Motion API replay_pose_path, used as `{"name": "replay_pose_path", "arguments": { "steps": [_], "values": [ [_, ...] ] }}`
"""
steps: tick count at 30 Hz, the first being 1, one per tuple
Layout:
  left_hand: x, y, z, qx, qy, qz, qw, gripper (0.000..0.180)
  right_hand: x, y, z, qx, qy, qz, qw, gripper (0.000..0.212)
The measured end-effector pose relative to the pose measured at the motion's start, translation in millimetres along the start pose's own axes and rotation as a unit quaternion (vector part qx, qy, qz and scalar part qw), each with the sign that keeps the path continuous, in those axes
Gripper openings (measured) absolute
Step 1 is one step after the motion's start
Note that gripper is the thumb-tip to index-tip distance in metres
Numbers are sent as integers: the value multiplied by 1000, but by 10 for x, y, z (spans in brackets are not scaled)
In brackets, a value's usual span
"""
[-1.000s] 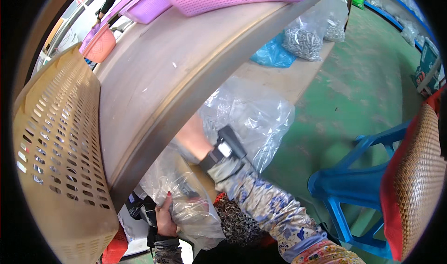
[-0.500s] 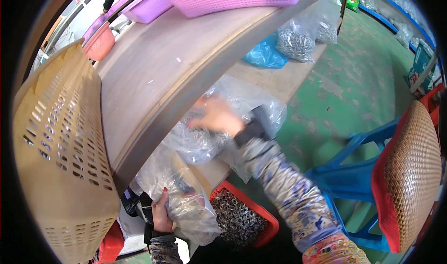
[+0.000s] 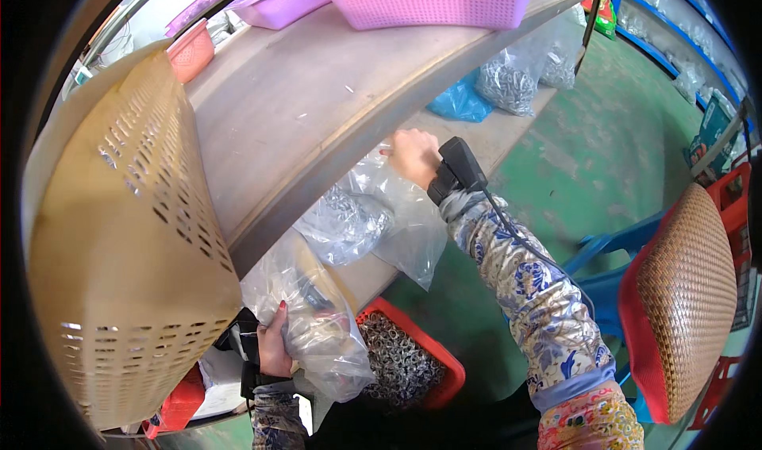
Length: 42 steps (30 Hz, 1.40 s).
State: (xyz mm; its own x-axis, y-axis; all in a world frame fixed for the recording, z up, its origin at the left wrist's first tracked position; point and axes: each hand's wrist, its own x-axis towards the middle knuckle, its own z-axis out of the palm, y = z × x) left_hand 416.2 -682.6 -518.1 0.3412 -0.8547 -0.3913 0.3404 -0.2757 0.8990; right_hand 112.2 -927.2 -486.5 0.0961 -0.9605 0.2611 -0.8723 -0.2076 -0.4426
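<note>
My left hand [image 3: 275,345], low in the picture, grips a crumpled clear plastic bag [image 3: 332,359] with the thumb up along its side. Whether anything lies inside that bag I cannot make out. On the lower shelf [image 3: 365,279], under the tabletop edge, rests a second clear bag [image 3: 345,221] with small silvery metal pieces in it. My right hand [image 3: 414,158] is closed at the upper part of this second bag, its fingertips partly hidden. A dark device is strapped to each wrist.
A red basket [image 3: 456,378] of metal rings stands below the shelf. Farther along lie a blue bag [image 3: 460,101] and filled clear bags [image 3: 508,85]. A tan perforated basket [image 3: 135,244] leans at left; pink baskets [image 3: 436,1] sit on the tabletop [image 3: 278,125]. At right is a cushion [image 3: 683,299] on a blue stool.
My right hand has moved from over the metal pieces, up and right to the bag's upper part. The left hand still holds its bag. The view has shifted slightly.
</note>
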Motion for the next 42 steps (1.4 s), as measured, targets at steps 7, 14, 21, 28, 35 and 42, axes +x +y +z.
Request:
{"name": "replay_pose_path", "arguments": {
  "steps": [7, 14, 21, 28, 35, 42],
  "values": [
    [13, -18, 185, 0, -22, -5, 1000, 41, 949, 1151, -113, -32, 80, 21, 996, 45],
    [-16, 1, 74, 0, 3, 1, 1000, 39, 706, 1476, -65, 205, -44, 40, 977, 64],
    [-47, 46, 102, 2, 8, -7, 1000, 38, 307, 1232, -20, -172, 303, 115, 930, 85],
    [-58, 63, 59, 5, 5, -26, 1000, 40, -462, -464, 515, 392, -60, -25, 918, 84],
    [-11, 43, 1, 12, 1, 1, 1000, 40, -1137, -1006, 673, 338, 130, -114, 925, 76],
    [-317, 106, 342, -54, -74, -27, 995, 43, -2237, -710, 443, 522, -198, 130, 819, 69]
  ]
}}
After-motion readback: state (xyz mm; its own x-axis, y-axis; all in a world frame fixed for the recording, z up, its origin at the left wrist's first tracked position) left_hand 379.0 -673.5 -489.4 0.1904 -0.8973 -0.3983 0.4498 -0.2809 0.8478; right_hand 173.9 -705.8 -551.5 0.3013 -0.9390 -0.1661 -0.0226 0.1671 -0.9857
